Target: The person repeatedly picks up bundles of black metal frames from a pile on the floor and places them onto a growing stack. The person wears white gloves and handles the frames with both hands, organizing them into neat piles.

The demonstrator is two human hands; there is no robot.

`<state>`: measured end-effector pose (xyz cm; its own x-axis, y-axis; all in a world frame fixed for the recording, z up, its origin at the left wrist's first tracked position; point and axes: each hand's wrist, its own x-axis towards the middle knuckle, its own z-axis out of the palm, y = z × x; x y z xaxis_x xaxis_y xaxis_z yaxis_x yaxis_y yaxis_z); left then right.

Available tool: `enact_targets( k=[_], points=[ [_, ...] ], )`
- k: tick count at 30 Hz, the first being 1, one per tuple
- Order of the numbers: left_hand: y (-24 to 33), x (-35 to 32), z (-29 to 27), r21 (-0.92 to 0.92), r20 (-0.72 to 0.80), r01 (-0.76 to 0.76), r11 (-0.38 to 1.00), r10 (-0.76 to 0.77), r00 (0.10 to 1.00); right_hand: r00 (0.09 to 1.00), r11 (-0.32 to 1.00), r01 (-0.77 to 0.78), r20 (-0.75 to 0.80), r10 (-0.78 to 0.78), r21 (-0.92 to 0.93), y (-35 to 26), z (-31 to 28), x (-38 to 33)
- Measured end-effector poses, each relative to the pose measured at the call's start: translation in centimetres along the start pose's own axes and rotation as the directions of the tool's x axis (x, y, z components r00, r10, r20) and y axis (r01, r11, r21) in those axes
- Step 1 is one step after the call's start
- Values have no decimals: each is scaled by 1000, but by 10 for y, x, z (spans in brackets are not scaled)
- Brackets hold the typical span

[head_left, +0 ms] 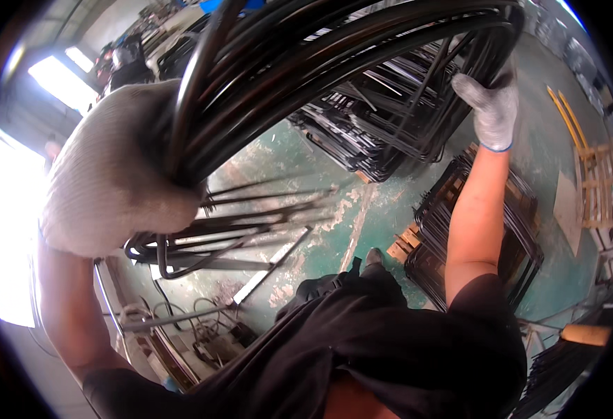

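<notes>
White knit gloves cover both hands. The left hand [114,174] is raised close to the camera, its arm coming up along the left edge, and its fingers are clenched around a bundle of black bent metal tubes [306,63]. The right hand [491,112] is stretched far out and up on a bare forearm, its fingers wrapped over the far end of the same bundle, near where the tubes curve round. Held between the two hands, the bundle arcs across the top of the view, above the floor and in front of the person's dark shirt [362,349].

Below lies a green painted floor [334,230], worn to pale patches in many places. More black tubes and rods [236,223] lie on it just under the left hand, with a grey bar beside them. Stacks of black wire frames [369,133] stand behind the bundle, and another stack [460,230] rests on wooden blocks beside the right arm. Yellow rods [565,115] and a wooden pallet [596,185] sit at the right edge. Bright daylight comes through openings on the left.
</notes>
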<state>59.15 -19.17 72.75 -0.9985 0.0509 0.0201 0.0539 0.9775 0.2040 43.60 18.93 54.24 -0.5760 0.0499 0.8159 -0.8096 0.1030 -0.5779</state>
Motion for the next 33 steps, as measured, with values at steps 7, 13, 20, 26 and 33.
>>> enact_targets(
  k=[7, 13, 20, 26, 33],
  points=[
    [-76, -53, 17, -182, 396, 132, 974, -51, 917, 940, 927, -310, 211, 267, 211, -4, 89, -50],
    [-118, -73, 42, -171, 523, -58, 984, 141, 841, 967, 967, -244, 52, 248, -76, -82, 163, -105],
    [-154, -58, 94, 146, 577, -134, 980, 26, 816, 751, 816, 525, 583, -311, -241, -106, 304, -166],
    [-197, -41, 96, 378, 371, 5, 926, -157, 915, 763, 922, 367, 608, -221, -126, -65, 396, -166],
    [-263, -81, 83, 538, -88, 245, 806, -235, 968, 754, 936, 334, 564, -336, 110, -55, 499, -143]
  ],
)
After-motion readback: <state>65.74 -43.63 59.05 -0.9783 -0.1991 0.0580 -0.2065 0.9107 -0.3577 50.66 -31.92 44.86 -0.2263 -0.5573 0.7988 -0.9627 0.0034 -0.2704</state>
